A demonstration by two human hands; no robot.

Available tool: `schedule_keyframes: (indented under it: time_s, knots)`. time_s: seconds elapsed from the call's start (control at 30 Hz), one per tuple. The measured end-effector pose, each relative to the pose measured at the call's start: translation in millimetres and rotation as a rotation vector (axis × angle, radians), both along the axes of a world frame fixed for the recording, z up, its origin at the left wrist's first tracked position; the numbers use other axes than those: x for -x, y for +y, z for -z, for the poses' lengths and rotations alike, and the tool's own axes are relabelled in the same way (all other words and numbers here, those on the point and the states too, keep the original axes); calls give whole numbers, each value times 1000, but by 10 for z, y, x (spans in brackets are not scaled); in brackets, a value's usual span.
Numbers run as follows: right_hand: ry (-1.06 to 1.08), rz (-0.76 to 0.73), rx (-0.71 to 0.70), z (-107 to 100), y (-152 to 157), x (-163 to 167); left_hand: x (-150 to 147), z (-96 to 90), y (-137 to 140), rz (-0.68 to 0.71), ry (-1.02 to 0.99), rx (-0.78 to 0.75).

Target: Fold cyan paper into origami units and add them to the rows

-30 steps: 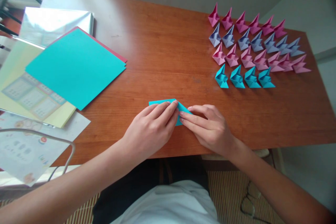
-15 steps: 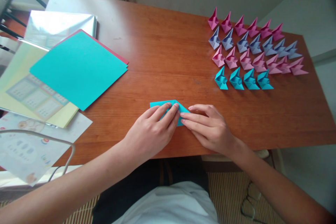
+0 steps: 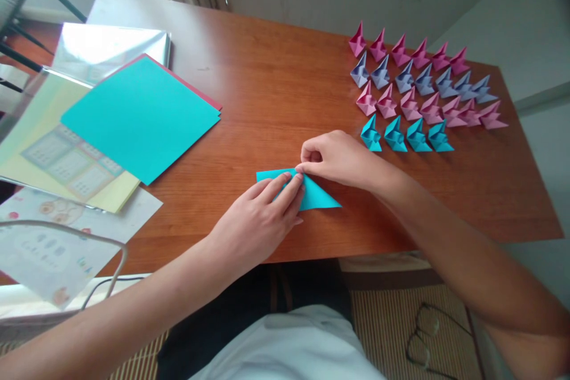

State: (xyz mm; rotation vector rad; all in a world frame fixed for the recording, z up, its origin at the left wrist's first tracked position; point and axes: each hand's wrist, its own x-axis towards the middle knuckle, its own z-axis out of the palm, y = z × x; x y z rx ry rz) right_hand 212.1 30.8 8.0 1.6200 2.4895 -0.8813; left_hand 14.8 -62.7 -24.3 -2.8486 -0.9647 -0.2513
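A folded turquoise sheet of paper [image 3: 317, 195] lies near the front edge of the table. My left hand [image 3: 258, 211] rests across its middle, fingers stretched out and pressing it down, and hides much of the fold. My right hand [image 3: 336, 157] is at the paper's upper point, its thumb and index finger pinched there and the other fingers curled in. A pointed flap of the paper reaches out to the right, below my right wrist.
Rows of folded paper figures stand at the right: magenta [image 3: 420, 54], lavender [image 3: 424, 79], pink [image 3: 431, 108] and turquoise [image 3: 417, 135]. At the left, turquoise square sheets [image 3: 142, 119] overlap a yellow pack [image 3: 118, 196] and a printed sheet [image 3: 40, 243]. Eyeglasses [image 3: 418, 338] lie below the table.
My right hand has moved up from the paper's right side to its top point and closed into a pinch. The right flap now shows. My left hand stays on the paper.
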Motion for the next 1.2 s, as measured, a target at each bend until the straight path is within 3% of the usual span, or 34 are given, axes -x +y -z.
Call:
schedule_keyframes:
  time_s: [0.33, 0.93, 1.2]
  knots:
    - [-380, -154, 39, -187, 85, 0, -13, -32, -39, -19, -15, 33]
    - [-253, -184, 96, -159, 71, -135, -15, -30, -23, 1, 16, -3]
    - [-309, -205, 101, -176, 74, -109, -13, -46, -17, 11, 3, 3]
